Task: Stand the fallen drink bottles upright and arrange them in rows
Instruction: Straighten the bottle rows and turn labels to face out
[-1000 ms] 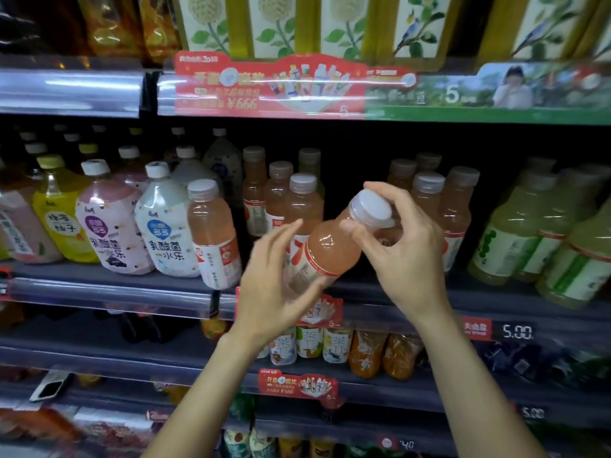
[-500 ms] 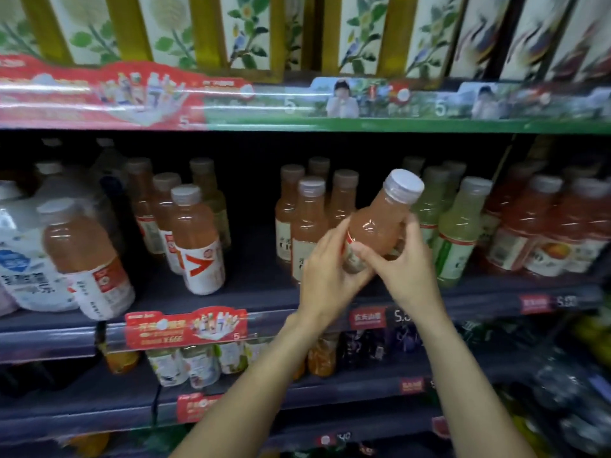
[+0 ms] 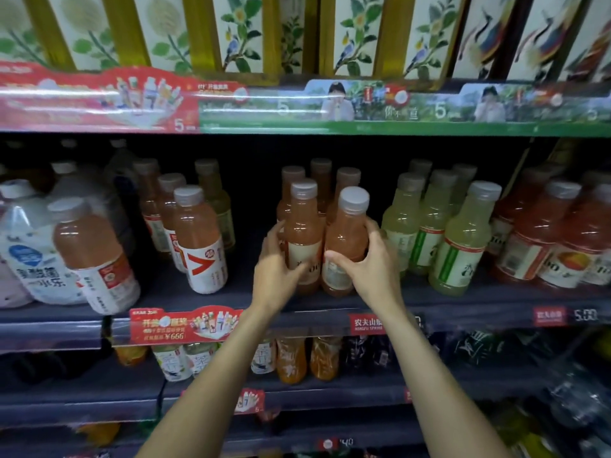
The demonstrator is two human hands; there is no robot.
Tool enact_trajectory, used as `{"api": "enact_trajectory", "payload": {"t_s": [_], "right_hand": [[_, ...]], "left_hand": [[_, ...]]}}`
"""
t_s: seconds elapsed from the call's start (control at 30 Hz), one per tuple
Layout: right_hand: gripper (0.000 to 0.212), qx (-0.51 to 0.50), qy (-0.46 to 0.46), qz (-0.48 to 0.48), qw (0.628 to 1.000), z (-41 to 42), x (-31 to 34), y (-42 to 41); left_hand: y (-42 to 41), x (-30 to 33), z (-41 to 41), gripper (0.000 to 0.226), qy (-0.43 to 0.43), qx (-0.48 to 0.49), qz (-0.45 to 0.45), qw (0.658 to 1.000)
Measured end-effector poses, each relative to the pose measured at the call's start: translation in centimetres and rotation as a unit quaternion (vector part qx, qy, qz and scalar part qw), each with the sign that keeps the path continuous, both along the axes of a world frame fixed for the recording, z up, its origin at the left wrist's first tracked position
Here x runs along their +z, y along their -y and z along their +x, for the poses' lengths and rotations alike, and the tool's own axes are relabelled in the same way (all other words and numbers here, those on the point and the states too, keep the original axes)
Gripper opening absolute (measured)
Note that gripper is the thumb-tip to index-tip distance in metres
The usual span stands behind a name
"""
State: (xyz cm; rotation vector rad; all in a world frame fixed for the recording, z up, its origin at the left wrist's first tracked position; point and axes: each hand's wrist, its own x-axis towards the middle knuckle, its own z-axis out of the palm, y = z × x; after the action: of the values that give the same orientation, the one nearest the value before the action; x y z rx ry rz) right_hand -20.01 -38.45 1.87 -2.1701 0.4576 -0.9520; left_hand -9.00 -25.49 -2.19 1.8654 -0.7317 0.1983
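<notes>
Two pink juice bottles with grey caps stand upright side by side at the front of the middle shelf [image 3: 463, 305]. My right hand [image 3: 367, 262] is wrapped around the right bottle [image 3: 347, 236]. My left hand [image 3: 276, 262] grips the left bottle [image 3: 302, 233] from its left side. Behind them stand more pink bottles [image 3: 347, 180] in short rows. To the left, another pink bottle with a red-and-white label [image 3: 92, 256] leans tilted against white milk-drink bottles.
A group of pink bottles with a red arrow label [image 3: 200, 239] stands left of a bare gap in the shelf. Green bottles [image 3: 463, 239] and red bottles [image 3: 545, 239] stand to the right. Boxed cartons [image 3: 238, 34] fill the shelf above, and small bottles [image 3: 291, 358] the shelf below.
The bottle that I held tilted in both hands has been set upright on the shelf, to the right of the front pink bottle. My left hand has moved onto that neighbouring bottle.
</notes>
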Motion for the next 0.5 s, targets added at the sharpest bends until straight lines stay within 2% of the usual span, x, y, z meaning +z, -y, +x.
{"api": "enact_trajectory", "payload": {"t_s": [0.17,0.23,0.33,0.5], "right_hand": [[0.09,-0.021,-0.055,-0.072,0.996,0.3,0.7,-0.4],[0.095,-0.021,-0.059,-0.07,0.996,0.5,0.7,-0.8],[0.09,-0.029,-0.047,-0.05,0.997,0.6,0.1,-0.8],[0.079,-0.054,-0.053,-0.085,0.994,0.1,-0.5,-0.9]], "left_hand": [[-0.9,0.0,0.1,0.083,0.012,0.001,0.012,1.0],[-1.3,0.1,0.1,0.083,0.01,-0.005,0.014,1.0],[-1.3,0.0,0.2,0.083,-0.003,-0.01,0.014,1.0],[-1.2,-0.4,-0.5,0.081,0.003,0.009,0.009,1.0]]}}
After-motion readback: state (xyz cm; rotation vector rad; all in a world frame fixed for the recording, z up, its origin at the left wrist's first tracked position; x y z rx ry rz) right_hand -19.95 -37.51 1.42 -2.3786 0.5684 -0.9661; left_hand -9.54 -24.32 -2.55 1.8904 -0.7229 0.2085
